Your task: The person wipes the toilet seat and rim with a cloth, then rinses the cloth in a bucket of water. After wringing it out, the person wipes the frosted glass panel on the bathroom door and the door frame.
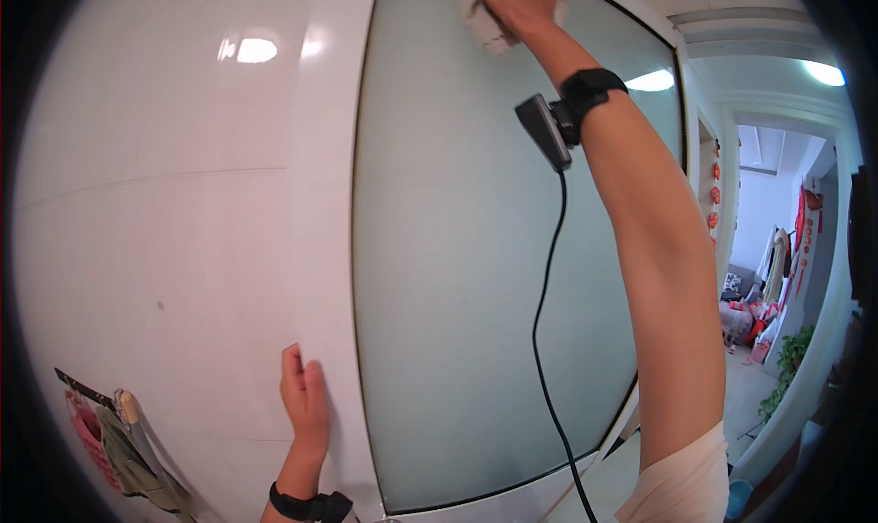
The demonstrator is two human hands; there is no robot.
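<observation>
High at the top of the view, my right hand (523, 4) grips a crumpled beige cloth (489, 27) and presses it against a frosted glass panel (457, 276). The fingertips are partly cut off by the upper edge. My right arm is stretched up across the glass. Lower on the left, my left hand (305, 397) is raised beside the panel's white frame (331, 249). Its fingers are loosely bent and apart, with nothing seen in them. Whether it touches the white surface, I cannot tell.
A black device (546, 132) is strapped to my right wrist, its black cable (538, 340) hanging down before the glass. On the left, a hook rail (84, 386) on the glossy white wall (165, 249) holds hanging items. A doorway (777, 203) opens to the right, with a plant (786, 363).
</observation>
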